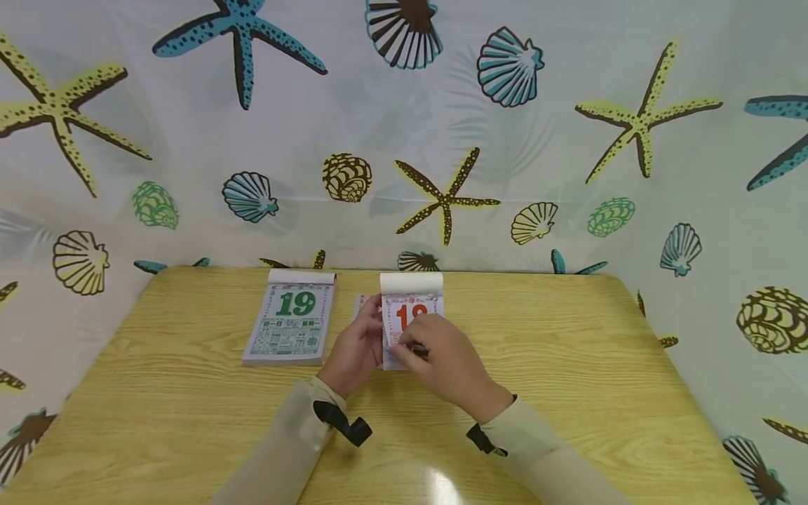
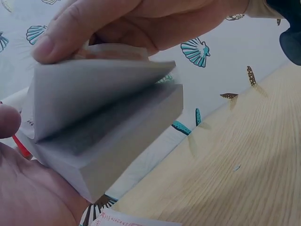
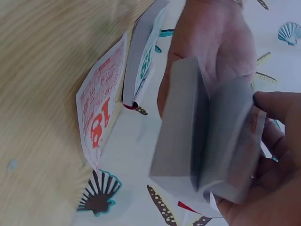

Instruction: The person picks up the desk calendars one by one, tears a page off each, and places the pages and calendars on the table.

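Observation:
A small tear-off calendar (image 1: 413,305) with a red number stands raised between the hands, its white top strip at the far end. My left hand (image 1: 356,351) holds the page block at its left side, with the palm close to it in the right wrist view. My right hand (image 1: 448,358) pinches a bunch of lifted pages (image 3: 230,132). A wedge-shaped gap separates those pages from the thick block (image 2: 127,146). A loose printed sheet (image 3: 101,106) with a red 18 lies on the table beside the calendar, partly hidden by my left hand in the head view.
A second tear-off calendar (image 1: 290,333) with a green 19 lies flat to the left. Both rest on a wood-grain table (image 1: 543,372). Behind the far table edge hangs a cloth (image 1: 404,126) printed with shells and starfish. A tiny pale scrap (image 2: 236,167) is on the tabletop.

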A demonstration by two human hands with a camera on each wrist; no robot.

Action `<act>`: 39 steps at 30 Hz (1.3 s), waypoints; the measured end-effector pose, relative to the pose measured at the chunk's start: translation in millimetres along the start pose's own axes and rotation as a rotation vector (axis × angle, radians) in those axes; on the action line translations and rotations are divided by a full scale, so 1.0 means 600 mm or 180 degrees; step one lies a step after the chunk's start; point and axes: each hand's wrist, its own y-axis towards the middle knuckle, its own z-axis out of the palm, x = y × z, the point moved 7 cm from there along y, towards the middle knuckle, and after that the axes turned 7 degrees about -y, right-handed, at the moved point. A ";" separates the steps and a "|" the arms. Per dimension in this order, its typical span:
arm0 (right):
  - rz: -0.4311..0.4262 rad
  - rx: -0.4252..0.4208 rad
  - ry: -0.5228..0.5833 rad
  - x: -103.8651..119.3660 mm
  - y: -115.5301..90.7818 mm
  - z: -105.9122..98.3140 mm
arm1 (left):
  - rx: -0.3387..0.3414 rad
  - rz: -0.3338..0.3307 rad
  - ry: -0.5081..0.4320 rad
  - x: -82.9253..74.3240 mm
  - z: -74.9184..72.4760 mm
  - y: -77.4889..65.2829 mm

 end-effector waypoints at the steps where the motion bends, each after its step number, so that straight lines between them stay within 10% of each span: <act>1: 0.0080 0.0028 0.0142 -0.004 -0.001 0.001 | -0.0014 -0.0002 0.0002 0.000 0.000 0.000; 16: 0.0697 -0.0324 0.1316 -0.040 -0.001 -0.007 | -0.0298 0.0073 0.0329 0.011 -0.011 0.013; 29: 0.0525 0.0029 0.0834 -0.027 0.007 0.000 | -0.0632 0.0241 0.0636 0.004 -0.023 0.012; 39: 0.0473 0.0064 -0.0454 -0.022 0.018 0.008 | -0.0596 0.0223 0.0801 0.002 -0.009 0.009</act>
